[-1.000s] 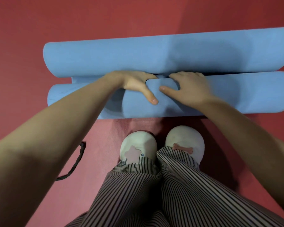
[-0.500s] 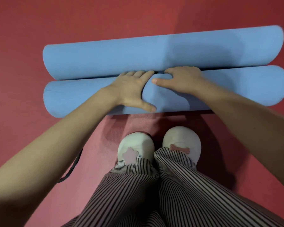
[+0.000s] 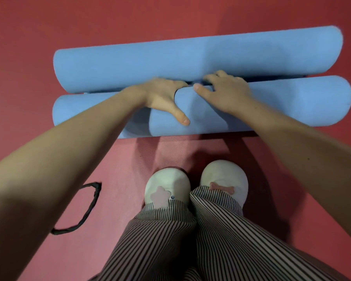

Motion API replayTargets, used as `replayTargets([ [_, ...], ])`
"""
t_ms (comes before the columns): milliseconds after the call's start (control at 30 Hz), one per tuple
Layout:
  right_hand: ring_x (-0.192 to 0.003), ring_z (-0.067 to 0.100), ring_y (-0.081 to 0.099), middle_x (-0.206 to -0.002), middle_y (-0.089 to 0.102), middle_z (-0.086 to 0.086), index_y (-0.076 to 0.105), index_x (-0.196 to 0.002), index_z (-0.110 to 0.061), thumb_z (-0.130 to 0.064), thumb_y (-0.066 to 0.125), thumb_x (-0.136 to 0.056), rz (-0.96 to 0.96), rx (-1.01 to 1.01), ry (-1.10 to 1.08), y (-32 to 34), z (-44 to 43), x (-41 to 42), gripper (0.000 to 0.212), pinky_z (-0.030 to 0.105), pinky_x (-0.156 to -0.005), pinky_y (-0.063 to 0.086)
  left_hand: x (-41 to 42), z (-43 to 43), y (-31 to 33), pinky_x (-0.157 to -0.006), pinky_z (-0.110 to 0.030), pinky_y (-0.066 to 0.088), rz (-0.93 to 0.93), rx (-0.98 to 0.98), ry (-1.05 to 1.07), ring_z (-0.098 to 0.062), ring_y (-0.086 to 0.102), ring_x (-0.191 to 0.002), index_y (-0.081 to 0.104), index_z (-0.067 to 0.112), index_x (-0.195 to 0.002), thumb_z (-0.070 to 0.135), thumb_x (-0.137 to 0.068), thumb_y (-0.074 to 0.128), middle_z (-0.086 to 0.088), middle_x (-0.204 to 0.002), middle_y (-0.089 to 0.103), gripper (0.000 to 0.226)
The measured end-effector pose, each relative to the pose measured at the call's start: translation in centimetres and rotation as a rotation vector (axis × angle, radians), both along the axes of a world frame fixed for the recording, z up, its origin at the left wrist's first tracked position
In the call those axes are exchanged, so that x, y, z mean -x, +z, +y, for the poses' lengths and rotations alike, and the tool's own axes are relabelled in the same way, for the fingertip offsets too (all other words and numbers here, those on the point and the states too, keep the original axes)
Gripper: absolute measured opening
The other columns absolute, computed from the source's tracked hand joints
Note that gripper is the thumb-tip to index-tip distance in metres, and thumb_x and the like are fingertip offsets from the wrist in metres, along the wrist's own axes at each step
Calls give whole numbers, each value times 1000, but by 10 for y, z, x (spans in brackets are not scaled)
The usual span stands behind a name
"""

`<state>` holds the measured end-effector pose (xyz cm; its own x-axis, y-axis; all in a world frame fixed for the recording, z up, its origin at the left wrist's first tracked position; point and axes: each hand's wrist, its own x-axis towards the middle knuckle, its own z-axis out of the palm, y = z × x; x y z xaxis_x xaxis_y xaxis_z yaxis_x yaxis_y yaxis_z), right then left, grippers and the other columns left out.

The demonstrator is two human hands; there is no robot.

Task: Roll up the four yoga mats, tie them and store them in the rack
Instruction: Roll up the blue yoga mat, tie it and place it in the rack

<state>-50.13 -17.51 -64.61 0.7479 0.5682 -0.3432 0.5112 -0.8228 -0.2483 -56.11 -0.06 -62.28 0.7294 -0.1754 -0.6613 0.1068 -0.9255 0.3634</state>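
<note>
Left hand (image 3: 164, 96) and right hand (image 3: 225, 94) are gripping the blue mat (image 3: 292, 102) with curled fingers, rolling unfinished; black strap (image 3: 96, 194) is lying unused, tying and racking remaining

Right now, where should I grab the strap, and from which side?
Pinch the strap at its exposed bend, from above, with the left hand once it frees the roll. It lies flat on the floor in an open curve, partly hidden by the left forearm, so the bend is the clear part.

Reaches forward, arms extended; clasps near mat roll (image 3: 292, 102) with left hand (image 3: 163, 96) and right hand (image 3: 226, 92), fingertips apparently tucked behind.
</note>
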Motion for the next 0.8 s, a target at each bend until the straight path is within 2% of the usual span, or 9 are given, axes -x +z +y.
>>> replayTargets([
  [67, -115, 27, 52, -121, 59, 8, 59, -119, -19, -55, 29, -96, -94, -11, 38, -4, -1, 3, 53, 36, -91, 34, -6, 3, 2, -98, -34, 41, 50, 30, 15, -17, 53, -112, 48, 35, -128, 71, -47, 73, 13, -123, 58, 93],
  [133, -112, 28, 53, -118, 61, 9, 61, -116, -17, -53, 30, -96, -115, -42, 48, -3, -2, 2, 51, 36, -89, 34, -11, 4, 5, -97, -35, 43, 69, 57, 42, -16, 54, -109, 51, 37, -124, 67, -49, 77, 15, -119, 59, 85],
  [233, -109, 30, 55, -115, 62, 10, 64, -109, -15, -59, 31, -94, 51, -7, 34, 4, -1, -2, 57, 35, -82, 37, -7, 6, -3, -93, -37, 49, 186, 194, 104, -16, 63, -100, 61, 33, -113, 55, -51, 83, 13, -109, 66, 70],
  [300, -107, 30, 56, -116, 63, 10, 65, -108, -15, -65, 26, -92, 169, 81, 106, 7, -3, 4, 66, 35, -79, 38, 7, 1, -13, -93, -41, 52, 321, 360, 170, -15, 69, -96, 66, 28, -110, 50, -45, 83, 9, -103, 72, 70],
  [333, -108, 30, 56, -116, 64, 10, 65, -109, -16, -67, 24, -91, 161, 113, 139, 6, -7, 12, 68, 35, -80, 37, 13, -2, -19, -94, -41, 51, 340, 392, 177, -14, 69, -97, 66, 29, -111, 51, -45, 82, 9, -104, 72, 71],
  [433, -113, 28, 52, -120, 60, 7, 59, -119, -18, -70, 19, -84, -24, 92, 96, -1, -22, 46, 74, 38, -94, 31, 21, -7, -25, -97, -38, 49, 284, 374, 143, -8, 65, -101, 64, 34, -111, 58, -44, 79, 16, -107, 69, 72],
  [533, -108, 33, 54, -115, 62, 12, 59, -119, -7, -71, 21, -74, -143, -36, 58, -4, -28, 73, 87, 43, -100, 30, 20, -6, -21, -94, -35, 50, 305, 392, 156, -7, 65, -98, 64, 33, -104, 57, -43, 79, 14, -102, 70, 68],
  [700, -112, 25, 51, -119, 59, 3, 56, -120, -17, -77, 7, -64, -110, 70, 76, 3, -21, 59, 96, 37, -98, 26, 25, -7, -17, -92, -29, 48, 138, 340, 184, -7, 61, -100, 63, 32, -110, 65, -45, 71, 15, -105, 66, 74],
  [800, -116, 25, 50, -124, 57, 4, 56, -121, -19, -76, 26, -79, -62, 58, 94, 4, -14, 46, 78, 37, -98, 28, 37, -6, -12, -91, -32, 47, -96, 293, 235, -9, 60, -100, 62, 31, -116, 75, -52, 58, 14, -109, 66, 78],
])
